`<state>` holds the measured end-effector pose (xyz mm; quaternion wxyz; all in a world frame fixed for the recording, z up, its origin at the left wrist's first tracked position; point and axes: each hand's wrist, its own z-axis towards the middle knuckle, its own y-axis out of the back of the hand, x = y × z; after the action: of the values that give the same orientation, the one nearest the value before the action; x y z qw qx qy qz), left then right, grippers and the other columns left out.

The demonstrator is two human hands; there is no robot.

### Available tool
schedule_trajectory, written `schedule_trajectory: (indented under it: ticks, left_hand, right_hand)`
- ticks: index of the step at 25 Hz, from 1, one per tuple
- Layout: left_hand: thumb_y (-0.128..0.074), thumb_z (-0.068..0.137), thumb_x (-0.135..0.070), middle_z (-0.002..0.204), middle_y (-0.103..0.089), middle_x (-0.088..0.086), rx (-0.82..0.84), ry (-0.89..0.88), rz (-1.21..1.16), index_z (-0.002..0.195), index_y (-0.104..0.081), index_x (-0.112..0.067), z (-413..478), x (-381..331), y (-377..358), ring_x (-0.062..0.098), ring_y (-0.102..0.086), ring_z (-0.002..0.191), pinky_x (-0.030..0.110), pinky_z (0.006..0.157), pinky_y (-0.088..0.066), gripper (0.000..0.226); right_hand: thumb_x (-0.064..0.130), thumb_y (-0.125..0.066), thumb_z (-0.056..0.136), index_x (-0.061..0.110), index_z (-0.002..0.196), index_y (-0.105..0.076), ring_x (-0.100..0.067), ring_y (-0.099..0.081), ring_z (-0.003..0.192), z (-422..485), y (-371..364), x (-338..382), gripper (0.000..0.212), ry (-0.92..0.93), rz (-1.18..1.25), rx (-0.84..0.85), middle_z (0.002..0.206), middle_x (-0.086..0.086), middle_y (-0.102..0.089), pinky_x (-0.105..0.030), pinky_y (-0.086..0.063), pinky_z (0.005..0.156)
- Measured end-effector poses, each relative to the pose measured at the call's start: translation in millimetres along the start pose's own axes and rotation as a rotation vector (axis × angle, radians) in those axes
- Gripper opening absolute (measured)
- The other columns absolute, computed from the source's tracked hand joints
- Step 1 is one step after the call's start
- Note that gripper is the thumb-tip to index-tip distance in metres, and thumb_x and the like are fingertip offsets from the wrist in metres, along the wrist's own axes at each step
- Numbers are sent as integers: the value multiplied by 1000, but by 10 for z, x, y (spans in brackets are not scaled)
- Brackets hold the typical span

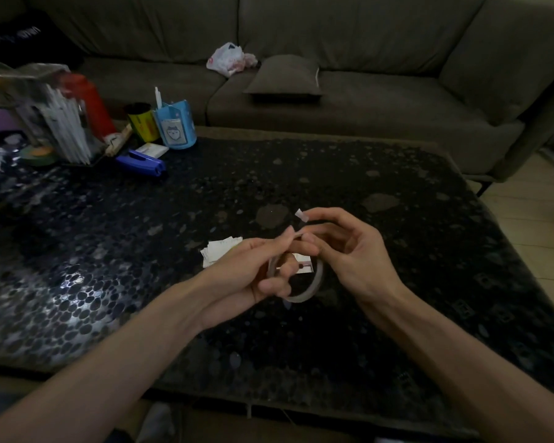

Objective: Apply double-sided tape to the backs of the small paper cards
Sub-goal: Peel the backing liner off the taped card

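Sofa [333, 100]: fills the top of the frame, a cushion and a plastic bag on its seat.
Coffee table [397, 251]: dark pebble-patterned top across the middle. The clutter at upper left, a blue stapler [141, 163] among it, lies well apart from the work.
Left hand [250, 270]: centre of the frame, fingers curled round the tape roll, forefinger stretched along its upper edge.
Right hand [349, 251]: just right of centre, half closed. Its uppermost fingertip carries the tape piece, and its lower fingertips touch the roll where the left forefinger lies. Whether the piece is pinched or only stuck on is too small to tell.
Tape roll [304, 297]: thin pale ring, held on edge above the table between the two hands.
Paper cards [219, 251]: small white heap on the table, just above and left of the left hand. Another card [303, 266] shows through the ring.
Tape piece [301, 215]: short pale strip jutting from the right fingertip.
Step in hand: probably carrying this strip to a card's back.
Doing it well: handle the strip by one end only, lay it flat within the card's edges, rub it down, and steady the card with the other hand.
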<state>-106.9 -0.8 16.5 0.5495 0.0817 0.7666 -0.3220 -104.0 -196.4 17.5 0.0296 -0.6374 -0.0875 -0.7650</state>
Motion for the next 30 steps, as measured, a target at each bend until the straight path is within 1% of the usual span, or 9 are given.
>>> schedule_trajectory:
  ticks: [5, 8, 11, 14, 17, 19, 21, 25, 30]
  left_hand:
    - [-59, 99, -31, 66, -60, -6, 14, 38, -170, 100, -82, -11, -45, -14, -82, 4, -47, 48, 21, 56, -49, 31]
    - [-55, 99, -28, 68, -64, -3, 4, 70, -191, 95, -82, -10, -78, -44, -105, 7, -53, 47, 21, 51, -47, 32]
    - [-46, 103, -27, 69, -65, -3, 126, 98, -279, 96, -79, -12, -109, -59, -101, 5, -47, 40, 16, 40, -38, 38]
    - [-44, 105, -30, 57, -45, -8, 166, 54, -309, 92, -73, -15, -66, -67, -91, 6, -30, 41, 18, 43, -33, 36]
    - [-65, 96, -41, 55, -28, -9, -194, -108, -80, 88, -76, -19, 22, -4, -71, 6, -21, 45, 20, 44, -21, 26]
    - [-74, 90, -41, 53, -39, -10, -466, -248, 171, 95, -81, -23, 47, 62, -43, 3, -30, 45, 16, 44, -26, 20]
    - [-78, 89, -35, 55, -55, -13, -620, -366, 316, 97, -83, -29, 67, 102, -24, 1, -45, 47, 13, 45, -36, 11]
    - [-82, 88, -28, 60, -64, -8, -737, -501, 463, 93, -83, -31, 100, 76, -54, -2, -57, 57, 13, 59, -50, 6]
    - [-81, 89, -24, 62, -69, -9, -773, -535, 500, 98, -83, -25, 115, 57, -114, 3, -65, 61, 15, 69, -55, 9]
  right_hand:
    - [14, -72, 96, 26, 122, -70, -14, -76, 104, -12, -10, 23, 29, -41, 105, 39, 104, 0, -81, -23, -59, 90]
    - [14, -73, 96, 28, 124, -67, -14, -76, 105, -18, -13, 31, 32, -73, 91, 76, 106, 0, -80, -27, -61, 88]
    - [18, -77, 90, 28, 125, -67, -14, -76, 106, -29, -45, 30, 37, -113, 123, 131, 107, -1, -80, -25, -61, 89]
    - [16, -78, 90, 26, 123, -70, -10, -75, 106, -4, -49, 38, 36, -123, 156, 95, 109, 2, -80, -16, -57, 83]
    - [4, -74, 94, 25, 120, -75, -9, -73, 107, 15, -26, 13, 33, -91, 125, -17, 110, 1, -79, -13, -55, 84]
    - [-1, -71, 94, 30, 120, -76, -7, -72, 108, 12, -32, 2, 41, -86, 81, -33, 112, 5, -78, -14, -55, 87]
    - [-1, -70, 93, 38, 121, -75, -3, -71, 108, 14, -52, 4, 49, -82, -3, -25, 115, 14, -75, -13, -56, 87]
    - [-3, -66, 91, 41, 128, -71, -4, -69, 108, 3, -104, 10, 57, -52, -79, 11, 118, 17, -72, -16, -58, 84]
    - [-3, -64, 92, 35, 135, -68, -8, -69, 107, -17, -112, 9, 58, -9, -107, 21, 121, 10, -71, -21, -59, 85]
